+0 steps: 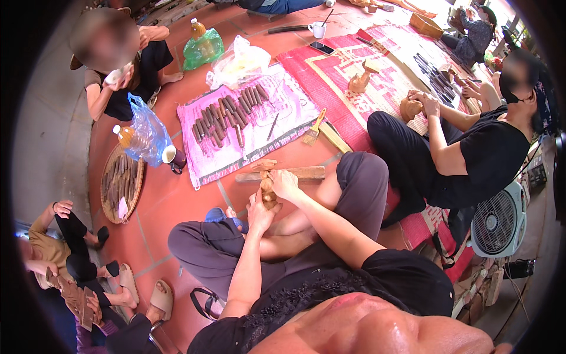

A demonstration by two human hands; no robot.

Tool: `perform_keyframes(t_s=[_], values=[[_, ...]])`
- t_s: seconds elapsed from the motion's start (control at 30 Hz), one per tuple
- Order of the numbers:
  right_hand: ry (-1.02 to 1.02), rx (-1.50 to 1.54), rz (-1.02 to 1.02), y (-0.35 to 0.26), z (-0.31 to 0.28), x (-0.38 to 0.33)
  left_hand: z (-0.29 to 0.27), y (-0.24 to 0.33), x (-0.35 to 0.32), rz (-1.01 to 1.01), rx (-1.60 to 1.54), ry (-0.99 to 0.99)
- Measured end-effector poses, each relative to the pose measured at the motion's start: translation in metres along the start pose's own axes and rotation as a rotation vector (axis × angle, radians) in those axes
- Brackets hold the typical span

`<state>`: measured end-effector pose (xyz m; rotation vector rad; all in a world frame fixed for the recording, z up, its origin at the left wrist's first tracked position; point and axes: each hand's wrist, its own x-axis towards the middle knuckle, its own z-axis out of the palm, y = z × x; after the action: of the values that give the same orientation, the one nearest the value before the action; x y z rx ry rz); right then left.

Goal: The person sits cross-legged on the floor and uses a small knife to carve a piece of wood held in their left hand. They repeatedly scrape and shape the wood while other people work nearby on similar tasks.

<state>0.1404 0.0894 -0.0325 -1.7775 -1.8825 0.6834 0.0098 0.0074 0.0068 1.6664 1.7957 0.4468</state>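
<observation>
Between my crossed legs, both hands are closed around a small light-brown wooden carving. My left hand grips its lower left side. From the upper right, my right hand wraps it near its top, where a flat, wider piece sticks out. The fingers hide much of the carving's shape. Just beyond it a wooden block lies on the tiles. Past that, a pink sack is spread out with several dark-handled carving tools in rows. A flat paintbrush rests at the sack's right edge.
A wicker tray of tools lies at left, by a blue plastic bag and a cup. On the right a person holds another carving beside a fan. Other people sit around. A red mat holds a phone.
</observation>
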Motion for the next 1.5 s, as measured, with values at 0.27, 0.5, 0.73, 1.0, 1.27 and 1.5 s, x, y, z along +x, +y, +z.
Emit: perform_keyframes(t_s=[0.27,0.5,0.73,1.0,1.27,1.5], values=[[-0.047,-0.008,0.008,-0.001,-0.003,-0.019,0.004,-0.012,0.000,0.002,0.006,0.017],[-0.036,-0.005,0.025,-0.001,0.000,-0.002,0.002,-0.002,0.000,-0.020,-0.006,0.003],[-0.029,0.052,0.020,-0.007,-0.011,-0.021,0.001,-0.004,-0.002,-0.035,-0.006,-0.003],[-0.034,0.011,0.057,-0.003,-0.001,-0.015,0.000,-0.003,-0.003,-0.027,-0.019,-0.008],[-0.018,0.025,0.072,0.000,0.004,-0.003,-0.001,0.002,-0.003,-0.034,0.006,-0.015],[-0.050,0.034,0.106,-0.004,-0.002,-0.022,0.000,-0.005,-0.002,-0.058,0.014,-0.032]])
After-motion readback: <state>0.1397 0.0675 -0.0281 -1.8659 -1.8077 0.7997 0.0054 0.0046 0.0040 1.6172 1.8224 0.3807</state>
